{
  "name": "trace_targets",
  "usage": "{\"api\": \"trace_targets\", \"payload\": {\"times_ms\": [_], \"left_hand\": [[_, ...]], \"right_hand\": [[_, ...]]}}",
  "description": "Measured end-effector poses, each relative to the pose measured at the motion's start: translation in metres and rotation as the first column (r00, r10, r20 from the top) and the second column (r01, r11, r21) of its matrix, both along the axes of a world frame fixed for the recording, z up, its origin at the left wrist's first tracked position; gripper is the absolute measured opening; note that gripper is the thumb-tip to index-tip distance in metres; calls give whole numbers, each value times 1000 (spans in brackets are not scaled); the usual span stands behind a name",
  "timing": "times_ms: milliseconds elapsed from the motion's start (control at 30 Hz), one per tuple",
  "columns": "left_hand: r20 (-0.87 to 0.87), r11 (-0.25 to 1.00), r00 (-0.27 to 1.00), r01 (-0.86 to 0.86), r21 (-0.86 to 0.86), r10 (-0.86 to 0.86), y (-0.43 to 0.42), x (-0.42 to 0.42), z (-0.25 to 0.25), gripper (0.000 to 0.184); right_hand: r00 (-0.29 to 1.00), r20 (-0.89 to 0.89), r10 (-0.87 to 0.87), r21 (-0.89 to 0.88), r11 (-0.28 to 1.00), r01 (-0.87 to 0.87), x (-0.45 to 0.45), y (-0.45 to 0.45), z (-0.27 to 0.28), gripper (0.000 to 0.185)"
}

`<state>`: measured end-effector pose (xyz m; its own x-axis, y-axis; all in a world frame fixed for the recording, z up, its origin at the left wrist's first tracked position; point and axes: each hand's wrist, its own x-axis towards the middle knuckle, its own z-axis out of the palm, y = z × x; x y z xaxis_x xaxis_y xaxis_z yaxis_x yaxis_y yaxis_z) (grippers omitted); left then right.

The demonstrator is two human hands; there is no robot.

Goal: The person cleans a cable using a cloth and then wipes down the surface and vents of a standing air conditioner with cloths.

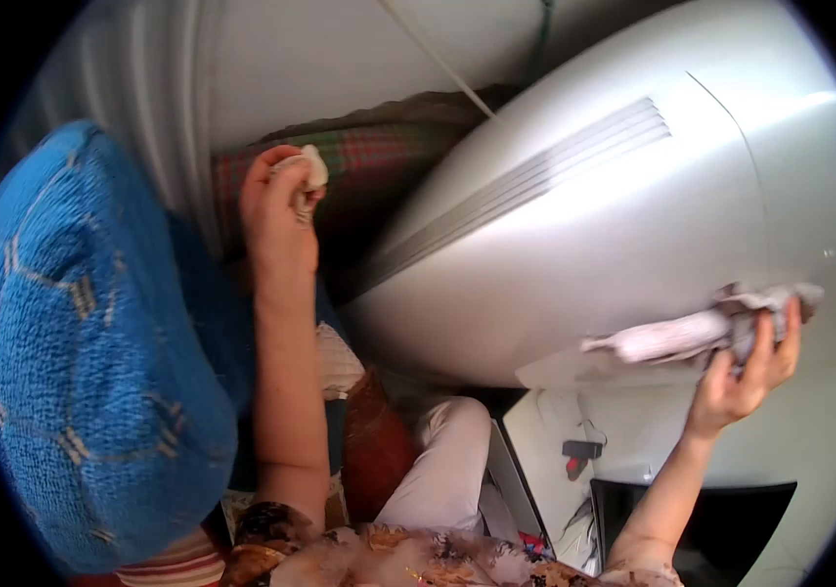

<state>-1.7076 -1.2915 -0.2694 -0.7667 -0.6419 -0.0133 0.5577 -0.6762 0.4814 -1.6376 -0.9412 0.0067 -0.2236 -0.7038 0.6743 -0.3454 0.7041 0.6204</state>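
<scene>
Though crumpled, cloth (702, 331) in right fingers (760, 358) against casing (594, 245)

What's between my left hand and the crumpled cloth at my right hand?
In the head view, between your left hand and the crumpled cloth come a dark gap, then the glossy white panel with its slatted vent.

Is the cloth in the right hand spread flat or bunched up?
Bunched up: the cloth shows crumpled folds at the right hand, not a flat sheet.

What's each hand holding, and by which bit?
Right hand: crumpled pinkish-white cloth, by its bunched end. Left hand: small whitish crumpled thing, gripped part unclear.
</scene>
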Motion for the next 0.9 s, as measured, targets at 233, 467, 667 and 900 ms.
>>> {"api": "trace_targets", "payload": {"times_ms": [233, 467, 667, 900], "left_hand": [[19, 998, 999, 50, -31, -49, 7, -1, 2, 14], [95, 993, 992, 91, -76, -84, 19, -4, 5, 16], [123, 984, 986, 126, -129, -110, 33, -5, 11, 15], [104, 969, 984, 162, -187, -144, 47, -8, 12, 14]], "right_hand": [[973, -222, -62, -157, 987, 27, -8, 28, 32, 63], [979, 204, 21, -63, 998, -9, -5, 23, -148, 63], [900, 417, 125, 158, 966, -207, -10, 8, -236, 25], [949, 284, 136, 50, 986, -157, -5, 21, -144, 18]]}}
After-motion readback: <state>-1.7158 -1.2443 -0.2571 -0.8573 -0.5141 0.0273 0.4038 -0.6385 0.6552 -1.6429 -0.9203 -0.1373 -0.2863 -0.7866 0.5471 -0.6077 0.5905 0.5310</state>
